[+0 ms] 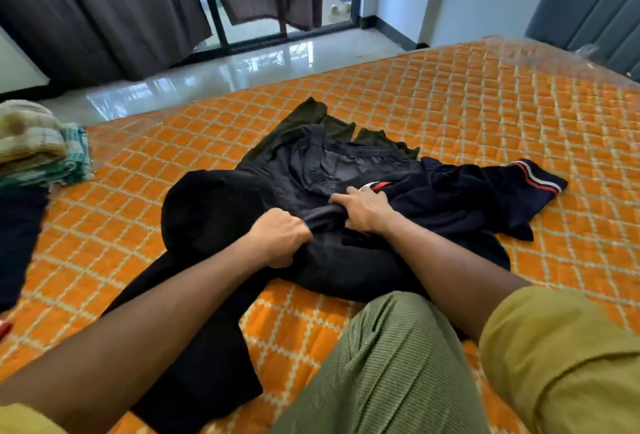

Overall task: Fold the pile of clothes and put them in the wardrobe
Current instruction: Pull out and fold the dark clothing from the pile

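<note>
My left hand [281, 237] is clenched tight round a bunched fold of the dark grey garment [346, 167]. My right hand [363, 212] is just beside it, fingers curled onto the same fold. The garment spreads away beyond both hands, on top of the pile of clothes [346, 264]. Left of the grip lies a black garment [207, 215], right of it a navy garment [485, 191] with red and white striped trim, and beyond it a dark olive piece [311, 118]. All of this rests on the orange quilted mattress [485, 104]. Well off to the left sits a folded stack of checked cloths [38, 149].
</note>
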